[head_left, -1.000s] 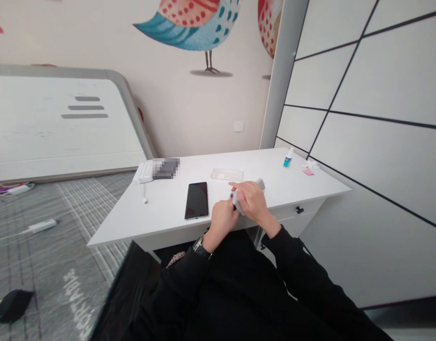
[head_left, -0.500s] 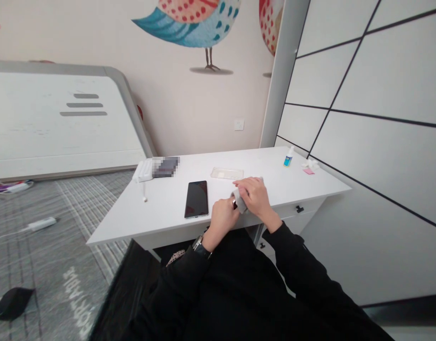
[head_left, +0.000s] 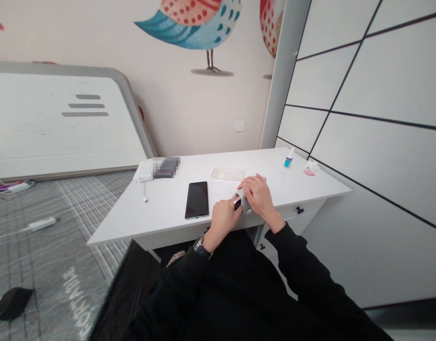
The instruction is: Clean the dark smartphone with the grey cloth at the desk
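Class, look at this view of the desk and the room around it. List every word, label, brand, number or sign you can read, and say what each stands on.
White lettering on the grey rug: too skewed and blurred to read.
Blue and white label on the small bottle: too small to read.
Pixelated patch at the far end of the white desk: blurred out, unreadable.
Nothing else can be read.

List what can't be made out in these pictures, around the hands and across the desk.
Head view, small dark object: mostly hidden by the left hand and the white cloth, so its kind can't be told.
Head view, dark item at the desk's far edge: pixelated beyond recognition.
Head view, label on the small bottle: too small to read.
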Demonstrator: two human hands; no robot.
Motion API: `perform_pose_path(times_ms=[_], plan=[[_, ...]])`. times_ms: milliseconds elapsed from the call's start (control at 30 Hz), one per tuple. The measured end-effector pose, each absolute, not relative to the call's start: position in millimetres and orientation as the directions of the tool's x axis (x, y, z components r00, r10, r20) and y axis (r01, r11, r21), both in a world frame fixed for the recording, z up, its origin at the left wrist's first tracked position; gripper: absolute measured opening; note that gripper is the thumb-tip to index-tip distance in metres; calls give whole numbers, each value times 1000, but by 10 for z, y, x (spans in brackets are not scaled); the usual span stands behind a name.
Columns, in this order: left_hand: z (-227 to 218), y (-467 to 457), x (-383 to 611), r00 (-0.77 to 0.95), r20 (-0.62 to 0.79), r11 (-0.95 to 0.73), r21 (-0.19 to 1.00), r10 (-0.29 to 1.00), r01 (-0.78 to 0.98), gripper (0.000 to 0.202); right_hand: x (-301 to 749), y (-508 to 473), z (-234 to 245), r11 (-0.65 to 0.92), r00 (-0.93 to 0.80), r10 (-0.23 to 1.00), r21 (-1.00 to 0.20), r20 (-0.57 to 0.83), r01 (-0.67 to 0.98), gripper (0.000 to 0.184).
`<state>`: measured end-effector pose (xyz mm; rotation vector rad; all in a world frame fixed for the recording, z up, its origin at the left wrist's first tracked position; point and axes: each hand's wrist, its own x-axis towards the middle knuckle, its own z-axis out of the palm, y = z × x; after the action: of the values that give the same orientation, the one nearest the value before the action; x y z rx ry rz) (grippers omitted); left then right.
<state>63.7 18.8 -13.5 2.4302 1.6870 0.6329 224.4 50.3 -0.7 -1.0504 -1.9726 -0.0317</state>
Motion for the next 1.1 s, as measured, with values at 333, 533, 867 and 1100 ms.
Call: perform_pose_path(times_ms=[333, 533, 867, 1100], plan=[[-117, 196, 630, 278, 227, -338, 296, 933, 893, 24, 2029, 338, -27, 711, -333, 618, -325, 712, 624, 36], [-125, 173, 643, 294, 295, -385, 325, 909, 864, 30, 2227, 520, -26, 590, -207, 670, -343, 713, 731, 36], [-136, 210, 644, 288, 265, -365, 315, 920, 876, 24, 2081, 346, -3, 701, -352, 621, -297, 700, 648, 33], [-152, 201, 644, 291, 275, -373, 323, 916, 870, 31, 2112, 408, -70, 615, -189, 637, -345, 748, 709, 40]])
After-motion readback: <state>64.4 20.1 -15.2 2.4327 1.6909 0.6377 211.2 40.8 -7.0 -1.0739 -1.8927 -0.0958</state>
